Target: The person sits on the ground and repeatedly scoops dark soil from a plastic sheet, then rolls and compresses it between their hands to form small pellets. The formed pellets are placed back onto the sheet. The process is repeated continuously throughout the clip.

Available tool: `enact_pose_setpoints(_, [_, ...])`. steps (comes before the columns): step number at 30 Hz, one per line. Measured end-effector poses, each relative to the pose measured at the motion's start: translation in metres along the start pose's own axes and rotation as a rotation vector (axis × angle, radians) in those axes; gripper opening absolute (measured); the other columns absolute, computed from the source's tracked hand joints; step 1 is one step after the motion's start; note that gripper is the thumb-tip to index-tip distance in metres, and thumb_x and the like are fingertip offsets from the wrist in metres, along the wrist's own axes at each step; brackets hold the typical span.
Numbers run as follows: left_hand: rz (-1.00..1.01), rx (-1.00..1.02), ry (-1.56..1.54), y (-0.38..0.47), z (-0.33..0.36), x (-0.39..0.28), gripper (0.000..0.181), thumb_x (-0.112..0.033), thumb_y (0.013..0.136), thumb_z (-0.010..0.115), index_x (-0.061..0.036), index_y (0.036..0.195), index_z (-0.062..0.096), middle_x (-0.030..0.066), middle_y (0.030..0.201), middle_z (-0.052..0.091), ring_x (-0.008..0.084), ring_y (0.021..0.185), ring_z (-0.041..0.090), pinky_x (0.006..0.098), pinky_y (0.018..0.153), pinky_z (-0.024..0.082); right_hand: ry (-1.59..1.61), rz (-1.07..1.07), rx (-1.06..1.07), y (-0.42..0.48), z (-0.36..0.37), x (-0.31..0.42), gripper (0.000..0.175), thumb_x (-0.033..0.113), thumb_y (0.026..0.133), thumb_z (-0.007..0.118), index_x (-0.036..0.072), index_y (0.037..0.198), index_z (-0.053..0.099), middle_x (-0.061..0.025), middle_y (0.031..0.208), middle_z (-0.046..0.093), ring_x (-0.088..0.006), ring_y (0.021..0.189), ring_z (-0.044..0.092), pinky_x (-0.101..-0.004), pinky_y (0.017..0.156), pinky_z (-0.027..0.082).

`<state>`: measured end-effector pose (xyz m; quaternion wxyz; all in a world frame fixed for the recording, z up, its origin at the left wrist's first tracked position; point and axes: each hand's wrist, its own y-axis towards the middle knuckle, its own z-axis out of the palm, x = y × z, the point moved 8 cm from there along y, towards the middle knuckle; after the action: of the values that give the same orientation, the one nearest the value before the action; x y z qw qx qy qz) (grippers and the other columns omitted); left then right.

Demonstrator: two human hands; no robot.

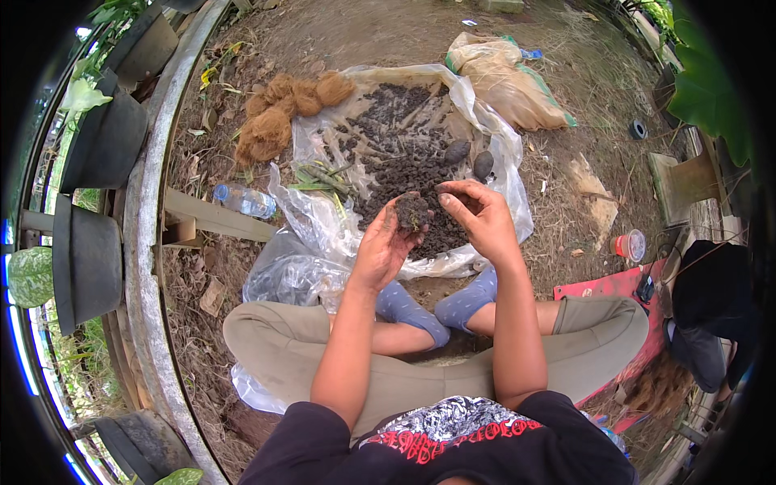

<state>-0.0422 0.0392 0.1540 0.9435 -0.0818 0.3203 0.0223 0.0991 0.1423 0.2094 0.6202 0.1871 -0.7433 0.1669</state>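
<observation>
My left hand (388,242) holds a dark clump of soil (412,212) with some green bits on it, above a spread plastic sheet (500,142). Just right of the clump, my right hand (479,212) is raised with thumb and forefinger close together; whether a crumb lies between them I cannot tell. Loose dark soil (412,173) covers the middle of the sheet. Two rounded dark lumps (457,151) lie at its right side. Cut green leaves and stems (321,179) rest at the left. Balls of brown coconut fibre (267,133) sit by the far left edge.
A plastic bottle (245,201) lies left of the sheet near a wooden plank (218,215). A filled sack (509,85) lies at the far right. A plastic cup (630,245) and a red board (606,282) are on the right. Black pots (91,260) line the left rack.
</observation>
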Motion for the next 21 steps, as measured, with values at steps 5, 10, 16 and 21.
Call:
enact_pose_setpoints(5, [0.018, -0.087, 0.005, 0.001, -0.014, 0.004, 0.048, -0.032, 0.11, 0.054, -0.009, 0.151, 0.044, 0.0069, 0.132, 0.065, 0.0172, 0.112, 0.067, 0.0339, 0.093, 0.056, -0.241, -0.255, 0.015, -0.01, 0.02, 0.047, 0.03, 0.01, 0.083, 0.086, 0.004, 0.112, 0.078, -0.0054, 0.094, 0.067, -0.0142, 0.079, 0.063, -0.0286, 0.069, 0.051])
enact_pose_setpoints(10, [0.017, -0.101, 0.005, -0.002, -0.015, 0.004, 0.046, -0.032, 0.11, 0.055, -0.0097, 0.15, 0.046, 0.0049, 0.128, 0.066, 0.0156, 0.111, 0.067, 0.0335, 0.093, 0.056, -0.382, -0.463, -0.009, -0.012, 0.032, 0.045, 0.027, 0.013, 0.081, 0.086, 0.011, 0.107, 0.08, -0.0072, 0.096, 0.068, -0.0253, 0.081, 0.068, -0.0355, 0.07, 0.056])
enact_pose_setpoints(16, [0.012, -0.103, 0.028, 0.003, -0.017, 0.006, 0.04, -0.034, 0.11, 0.055, -0.0097, 0.142, 0.053, 0.0047, 0.127, 0.068, 0.0163, 0.111, 0.067, 0.0341, 0.092, 0.056, -0.487, -0.441, -0.053, -0.011, 0.035, 0.048, 0.011, 0.011, 0.09, 0.075, 0.006, 0.1, 0.072, -0.0081, 0.099, 0.067, -0.0307, 0.082, 0.07, -0.041, 0.069, 0.056])
enact_pose_setpoints(21, [0.001, -0.05, -0.026, 0.001, -0.009, 0.004, 0.039, -0.035, 0.109, 0.055, -0.0103, 0.14, 0.054, 0.0059, 0.127, 0.069, 0.0197, 0.108, 0.069, 0.0349, 0.09, 0.057, -0.359, -0.475, -0.159, -0.006, 0.017, 0.051, 0.01, 0.006, 0.097, 0.066, -0.002, 0.102, 0.065, -0.0145, 0.1, 0.063, -0.0302, 0.083, 0.066, -0.0365, 0.074, 0.054])
